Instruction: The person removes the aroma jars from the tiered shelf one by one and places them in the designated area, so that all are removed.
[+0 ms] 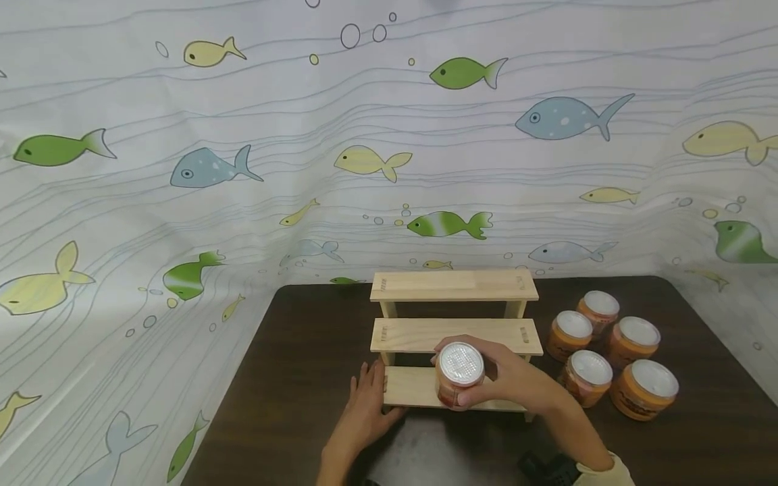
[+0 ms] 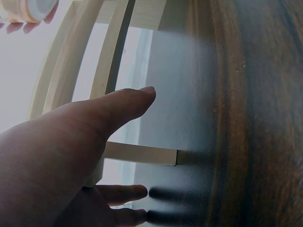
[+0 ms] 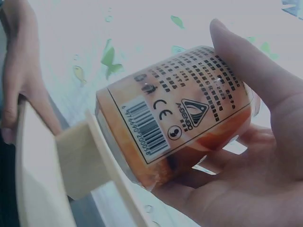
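A clear jar (image 1: pixel 462 364) with orange contents and a silvery-white lid is in my right hand (image 1: pixel 516 378), which grips it between thumb and fingers. It appears over the lowest board of a three-tier wooden rack (image 1: pixel 452 332). The right wrist view shows the jar's printed label (image 3: pixel 184 104) with a barcode, tilted close to a board. At the left end of the lowest board rests my left hand (image 1: pixel 362 406), fingers extended along the side and thumb near the front edge. In the left wrist view the thumb (image 2: pixel 128 106) is straight.
Several similar jars with white lids (image 1: pixel 654 378) stand grouped on the dark table (image 1: pixel 286 378), right of the rack. Behind the table hangs a white fish-patterned sheet (image 1: pixel 304 101). A black object (image 1: pixel 550 468) lies at the front, by my right forearm.
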`<state>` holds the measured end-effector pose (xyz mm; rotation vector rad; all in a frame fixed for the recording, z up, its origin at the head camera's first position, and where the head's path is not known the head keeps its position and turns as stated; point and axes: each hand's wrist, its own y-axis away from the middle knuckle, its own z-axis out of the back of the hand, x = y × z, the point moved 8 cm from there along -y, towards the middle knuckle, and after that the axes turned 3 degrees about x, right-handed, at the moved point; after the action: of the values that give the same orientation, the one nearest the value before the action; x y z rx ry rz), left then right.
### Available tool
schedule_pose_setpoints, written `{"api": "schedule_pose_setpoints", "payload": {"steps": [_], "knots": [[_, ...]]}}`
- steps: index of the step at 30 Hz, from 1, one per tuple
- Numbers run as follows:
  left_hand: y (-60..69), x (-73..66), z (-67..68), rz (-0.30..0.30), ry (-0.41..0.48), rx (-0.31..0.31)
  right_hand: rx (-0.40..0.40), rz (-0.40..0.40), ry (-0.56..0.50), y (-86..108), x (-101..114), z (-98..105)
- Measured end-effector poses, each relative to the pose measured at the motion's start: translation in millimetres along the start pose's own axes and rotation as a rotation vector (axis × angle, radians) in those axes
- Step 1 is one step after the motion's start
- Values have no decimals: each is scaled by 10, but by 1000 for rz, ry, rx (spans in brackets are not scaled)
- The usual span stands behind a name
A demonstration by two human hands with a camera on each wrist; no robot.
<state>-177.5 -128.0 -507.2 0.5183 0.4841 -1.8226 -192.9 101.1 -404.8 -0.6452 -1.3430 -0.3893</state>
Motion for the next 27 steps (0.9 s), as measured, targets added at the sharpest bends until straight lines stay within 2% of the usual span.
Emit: {"api": "schedule_pose_setpoints", "payload": {"steps": [3,7,11,17,22,27], "knots": [[-6,-22,22,2,2,10,0,23,9,57,77,60],[-22,-20,19,34,-20,45,-2,26,21,148,124,145],[-28,-35,32,53,-45,65,-11,35,76,286,168,267],[-37,-17,41,69,-32,63,-35,28,148,508,223,432],[-33,-34,47,71,-27,64,0,23,129,658,249,489],[-31,-26,33,63,-10,55,20,3,194,823,248,572]]}}
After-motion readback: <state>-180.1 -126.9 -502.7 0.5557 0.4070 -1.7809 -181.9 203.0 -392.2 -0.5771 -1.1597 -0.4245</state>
